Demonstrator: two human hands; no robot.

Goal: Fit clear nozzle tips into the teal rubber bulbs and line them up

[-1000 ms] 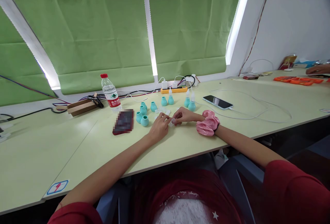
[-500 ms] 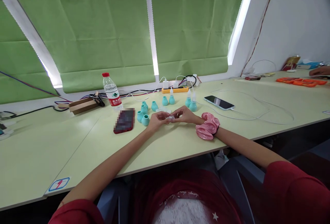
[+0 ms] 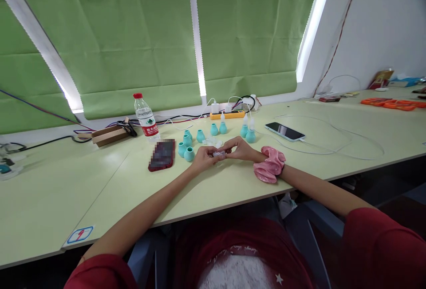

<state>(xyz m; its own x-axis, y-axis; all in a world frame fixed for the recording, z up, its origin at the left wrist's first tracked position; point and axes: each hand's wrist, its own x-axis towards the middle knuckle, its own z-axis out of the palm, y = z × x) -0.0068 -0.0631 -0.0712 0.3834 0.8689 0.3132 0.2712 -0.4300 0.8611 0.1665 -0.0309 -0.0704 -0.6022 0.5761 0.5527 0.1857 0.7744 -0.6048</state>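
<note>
Clear piece [image 3: 219,152]: pinched at both ends between left hand [image 3: 203,159] and right hand [image 3: 241,149], fingertips closed on it; long axis apparently hand to hand. Bulbs [image 3: 189,153] just beyond left hand on desk [image 3: 233,182].

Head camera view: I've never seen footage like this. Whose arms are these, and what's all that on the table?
No machine here: a person wears a camera on the head, looking down, so both arms reaching in are their own. The left hand and right hand meet over the table, their fingers pinching a small clear part. Behind stand teal bulbs, some with white nozzles. Nearby lie a red phone, a water bottle, a power strip and a second phone on a white cable; a pink scrunchie sits on the right wrist.
</note>
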